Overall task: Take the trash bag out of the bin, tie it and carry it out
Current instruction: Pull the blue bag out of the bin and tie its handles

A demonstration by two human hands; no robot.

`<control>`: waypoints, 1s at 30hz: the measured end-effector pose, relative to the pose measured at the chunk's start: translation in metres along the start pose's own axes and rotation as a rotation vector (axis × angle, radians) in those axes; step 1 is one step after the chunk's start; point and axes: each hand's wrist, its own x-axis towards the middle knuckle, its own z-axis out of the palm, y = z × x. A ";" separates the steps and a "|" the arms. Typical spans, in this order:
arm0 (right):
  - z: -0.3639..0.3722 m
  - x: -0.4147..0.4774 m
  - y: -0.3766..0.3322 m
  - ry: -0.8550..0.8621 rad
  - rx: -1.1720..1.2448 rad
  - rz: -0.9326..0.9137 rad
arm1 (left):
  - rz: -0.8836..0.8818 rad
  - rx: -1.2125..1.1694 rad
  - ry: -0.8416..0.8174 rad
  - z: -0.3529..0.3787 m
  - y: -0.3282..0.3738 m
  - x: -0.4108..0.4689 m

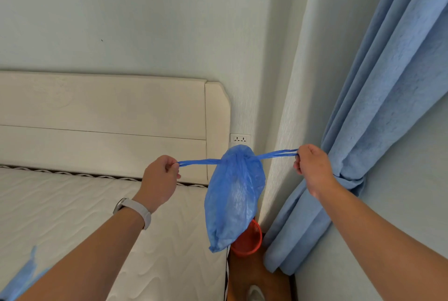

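Observation:
A blue plastic trash bag (234,199) hangs in the air at chest height, its mouth gathered at the top. Two thin blue handle strips run out sideways from the gathered top. My left hand (161,179) pinches the left strip and my right hand (312,167) pinches the right strip, both pulled taut and level. Below and behind the bag stands a red mesh bin (251,240) on the wooden floor, partly hidden by the bag.
A bed with a white quilted mattress (72,216) and cream headboard (104,119) fills the left. A blue curtain (378,107) hangs at the right, tied back. A wall socket (240,139) sits above the bag. Another piece of blue plastic (23,276) lies at the bottom left.

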 end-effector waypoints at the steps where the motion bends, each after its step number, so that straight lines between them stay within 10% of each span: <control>1: -0.001 -0.001 0.000 -0.031 -0.002 -0.012 | -0.031 -0.081 0.012 0.000 0.004 -0.001; 17: 0.051 -0.075 -0.077 -0.671 -0.246 -0.475 | 0.075 -0.543 -0.356 0.014 0.085 -0.035; 30: 0.053 -0.079 -0.081 -0.643 -0.097 -0.458 | 0.180 -0.540 -0.337 0.015 0.089 -0.057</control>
